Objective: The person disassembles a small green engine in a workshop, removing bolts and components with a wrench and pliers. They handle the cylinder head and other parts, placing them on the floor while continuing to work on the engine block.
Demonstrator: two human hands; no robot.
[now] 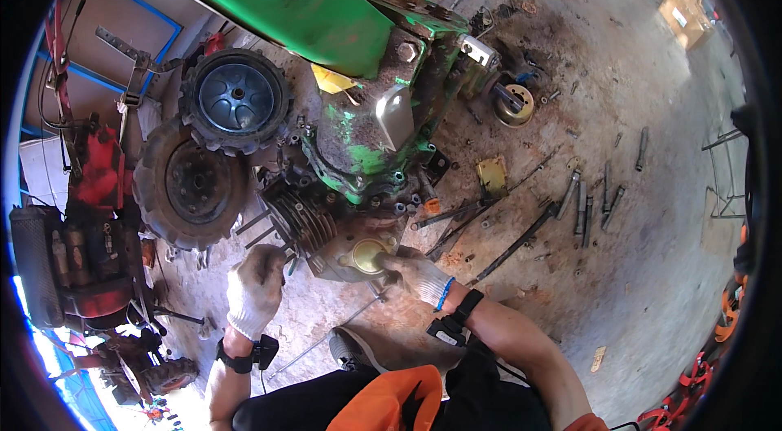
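Grey finned metal engine (308, 223) | low before us, by the big green metal machine (358, 125), maybe for easy reach | our white-gloved left hand (256, 283) curls beside it; right hand (419, 278) is at its round gold cap (366, 256), perhaps steadying; we can't tell if fingers clamp.

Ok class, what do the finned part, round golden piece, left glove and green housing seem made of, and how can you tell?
Finned part: probably cast metal, dull grey, judging by its thin fins.
Round golden piece: perhaps brassy or coated metal; smooth sheen.
Left glove: apparently knitted fabric, matte white; looks soft.
Green housing: probably metal; worn, patchy paint.
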